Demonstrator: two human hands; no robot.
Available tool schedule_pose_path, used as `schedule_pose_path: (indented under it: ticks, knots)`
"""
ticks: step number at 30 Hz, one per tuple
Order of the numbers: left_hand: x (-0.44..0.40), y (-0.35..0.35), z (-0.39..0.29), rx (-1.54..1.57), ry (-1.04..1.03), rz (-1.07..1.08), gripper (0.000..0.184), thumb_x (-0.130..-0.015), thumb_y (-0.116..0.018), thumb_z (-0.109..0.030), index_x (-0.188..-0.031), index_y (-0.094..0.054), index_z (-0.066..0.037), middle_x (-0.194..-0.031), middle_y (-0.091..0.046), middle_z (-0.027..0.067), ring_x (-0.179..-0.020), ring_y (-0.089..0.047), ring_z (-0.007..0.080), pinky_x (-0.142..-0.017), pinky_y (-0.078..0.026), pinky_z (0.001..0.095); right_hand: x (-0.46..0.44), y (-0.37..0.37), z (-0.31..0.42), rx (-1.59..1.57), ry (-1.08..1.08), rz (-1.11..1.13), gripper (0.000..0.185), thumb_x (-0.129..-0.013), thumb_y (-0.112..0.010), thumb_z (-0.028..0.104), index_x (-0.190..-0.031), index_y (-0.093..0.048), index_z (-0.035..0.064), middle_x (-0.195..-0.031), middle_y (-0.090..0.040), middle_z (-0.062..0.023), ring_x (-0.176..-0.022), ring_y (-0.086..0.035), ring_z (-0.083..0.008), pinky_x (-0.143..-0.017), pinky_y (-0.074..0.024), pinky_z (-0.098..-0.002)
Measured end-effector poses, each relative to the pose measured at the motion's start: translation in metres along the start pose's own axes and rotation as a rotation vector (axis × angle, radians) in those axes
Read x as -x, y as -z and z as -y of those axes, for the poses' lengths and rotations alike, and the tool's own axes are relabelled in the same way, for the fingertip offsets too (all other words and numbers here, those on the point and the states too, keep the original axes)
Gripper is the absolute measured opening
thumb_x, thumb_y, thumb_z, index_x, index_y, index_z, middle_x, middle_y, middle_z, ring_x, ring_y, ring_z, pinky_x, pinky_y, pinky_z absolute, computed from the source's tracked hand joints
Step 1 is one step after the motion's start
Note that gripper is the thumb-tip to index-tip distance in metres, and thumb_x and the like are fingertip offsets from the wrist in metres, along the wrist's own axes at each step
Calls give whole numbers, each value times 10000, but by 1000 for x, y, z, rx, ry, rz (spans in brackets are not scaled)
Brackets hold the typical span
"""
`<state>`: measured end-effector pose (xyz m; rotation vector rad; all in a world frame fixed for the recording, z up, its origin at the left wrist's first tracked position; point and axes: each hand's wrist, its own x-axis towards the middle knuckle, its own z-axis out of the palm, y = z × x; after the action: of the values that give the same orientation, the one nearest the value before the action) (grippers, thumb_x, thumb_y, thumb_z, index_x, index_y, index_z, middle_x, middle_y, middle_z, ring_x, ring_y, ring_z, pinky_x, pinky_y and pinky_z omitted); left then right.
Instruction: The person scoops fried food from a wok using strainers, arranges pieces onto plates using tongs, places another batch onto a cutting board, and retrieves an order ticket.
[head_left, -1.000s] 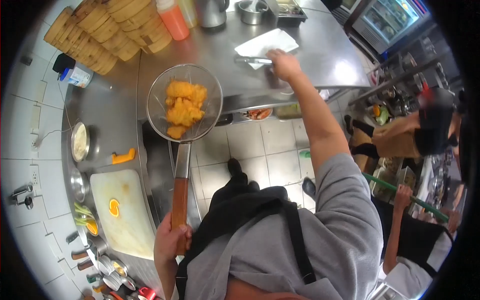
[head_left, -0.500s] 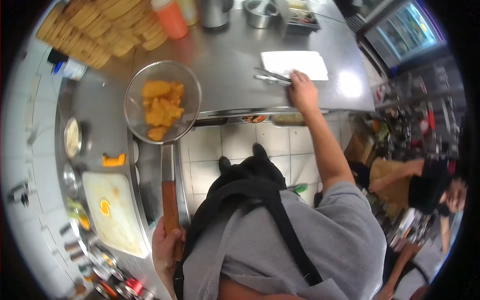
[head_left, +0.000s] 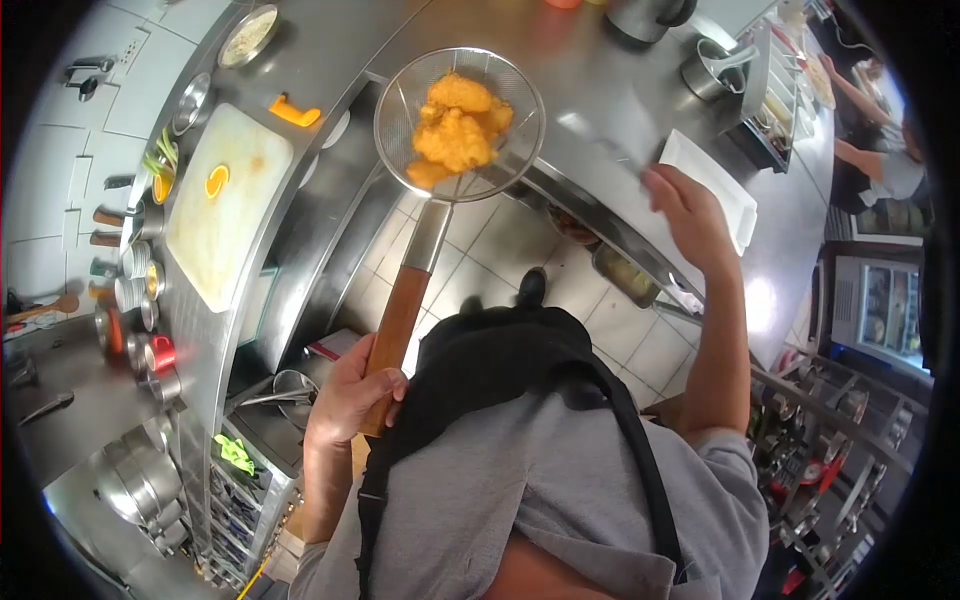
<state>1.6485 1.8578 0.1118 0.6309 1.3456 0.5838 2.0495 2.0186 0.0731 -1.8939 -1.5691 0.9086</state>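
Note:
My left hand (head_left: 352,390) is wrapped round the wooden handle (head_left: 398,320) of a wire mesh strainer (head_left: 392,150). Golden fried pieces (head_left: 455,130) lie in its bowl, held above the counter's edge. Over the steel counter, my right hand (head_left: 692,218) has its fingers bent together around the end of metal tongs (head_left: 612,148), which are smeared by motion and point away to the left. Just beyond that hand lies a white rectangular plate (head_left: 712,185).
On the left, a cutting board (head_left: 225,225) bears an orange slice (head_left: 216,181), with a yellow-handled object (head_left: 294,111) close by. A steel pot (head_left: 708,72) and a container rack (head_left: 765,140) stand at the back right. Other people's arms (head_left: 868,108) show far right.
My view has swung round. The tongs, lying by my right fingers before, now appear blurred and in my hand. My left hand still holds the strainer, with the fried pieces in it.

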Motion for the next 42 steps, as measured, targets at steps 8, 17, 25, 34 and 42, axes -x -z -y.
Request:
schedule_pose_path:
  ticks: [8,17,25,34,42]
  knots:
    - [14,30,25,16,21,53,377,-885,-612,-121,-1218,-509,23,-737,-574,49,-544,-550,128,-482,-457,252,-4,-66,63,363,256,204,308,-910,-626,346,-1109,-701,122,-975,-706,-120,-865,-658,-324,-779,-509,-390]
    - [18,70,47,-5,62,127,337,-909,-575,-81,-1224,-500,13,-744,-572,52,-539,-545,133,-502,-461,258,14,-115,69,455,315,200,259,-898,-608,337,-1015,-713,131,-905,-690,-116,-897,-642,-335,-796,-495,-447]
    - [18,86,63,4,42,163,331,-916,-564,-81,-1225,-491,13,-737,-571,51,-537,-543,131,-500,-449,257,28,-117,80,395,199,219,277,-875,-643,354,-1031,-735,144,-850,-698,-106,-842,-665,-295,-765,-510,-411]
    - [12,72,46,-27,48,150,373,-881,-575,-70,-1238,-508,17,-709,-564,57,-507,-525,125,-478,-441,251,37,-73,33,-95,19,195,297,-847,-724,259,-1066,-737,59,-829,-716,-63,-765,-638,-134,-726,-500,-285]
    - [-9,64,43,1,21,147,316,-861,-579,-70,-1162,-512,-3,-682,-560,57,-467,-518,133,-443,-441,245,64,31,-38,-203,-206,-185,292,-875,-708,243,-1032,-733,-2,-758,-648,4,-602,-499,-69,-535,-389,-231]
